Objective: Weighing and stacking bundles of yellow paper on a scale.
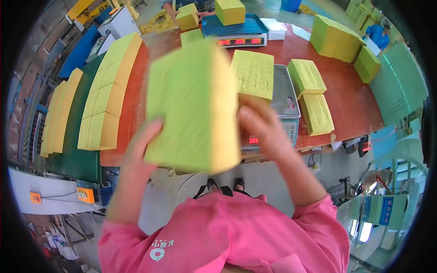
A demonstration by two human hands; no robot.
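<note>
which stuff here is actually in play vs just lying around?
In play: green-yellow stack held between left hand and right hand; near scale carrying a yellow sheet.

Lying about: far scale, yellow piles at left, green chair.

Blurred, covered, cropped

Motion-smeared green-yellow sponge block (193, 107) hiding most of the left hand (142, 148) and part of the near scale (284, 107); far scale (236, 32) half covered.

We hold a green-and-yellow sponge stack (193, 107) between our left hand (142, 148) and right hand (260, 129). Behind it, 1 perforated yellow sheet (253, 73) lies on a digital scale (286, 107).
</note>
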